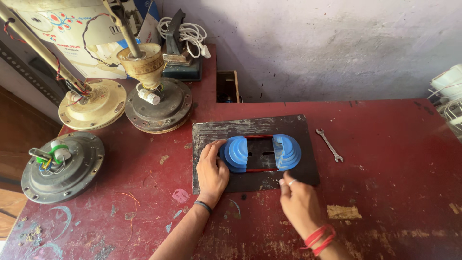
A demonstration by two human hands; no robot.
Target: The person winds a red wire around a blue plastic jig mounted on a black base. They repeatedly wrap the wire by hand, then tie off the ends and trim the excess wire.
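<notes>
Hands at a blue stepped winding former [260, 153] on a red workbench [385, 192].
Left hand [211, 168] rests open against its left end; right hand [298, 202] hovers loosely curled, gripping nothing.

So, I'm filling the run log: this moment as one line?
left hand: on blue stepped plastic former | right hand: beside dark board | steel spanner: untouched

Glossy blue plastic stepped former [260, 153] on a matt, scuffed dark board [298, 126]; worn red-painted table [394, 159]; bare metal spanner [329, 144].
</notes>
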